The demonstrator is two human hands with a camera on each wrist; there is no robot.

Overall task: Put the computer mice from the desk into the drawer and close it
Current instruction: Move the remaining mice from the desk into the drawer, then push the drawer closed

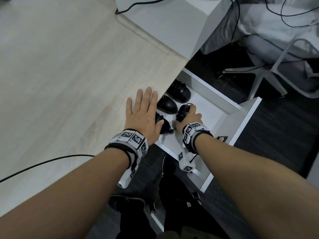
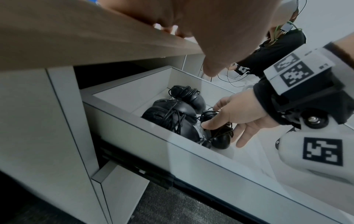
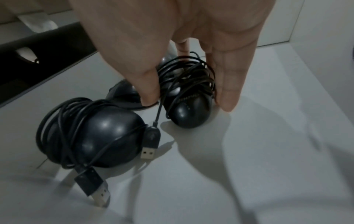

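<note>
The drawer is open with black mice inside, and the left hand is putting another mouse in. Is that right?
Almost. The drawer is open and holds black mice, but the right hand, not the left, has its grip on the mouse with the cord wound round it. The left hand lies flat on the desk edge. The head view shows both.

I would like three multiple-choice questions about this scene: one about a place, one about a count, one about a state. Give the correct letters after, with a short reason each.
1. Where is the left hand?
A. flat on the desk
B. inside the drawer
C. on the chair

2. How many black mice are in the drawer?
A. one
B. two
C. four

3. What is the drawer's state?
A. shut
B. pulled open
C. removed

Answers: 1 A, its fingers lie straight at the desk edge. 2 C, three lying mice plus the mouse that the right hand grips. 3 B, its inside shows.
</note>
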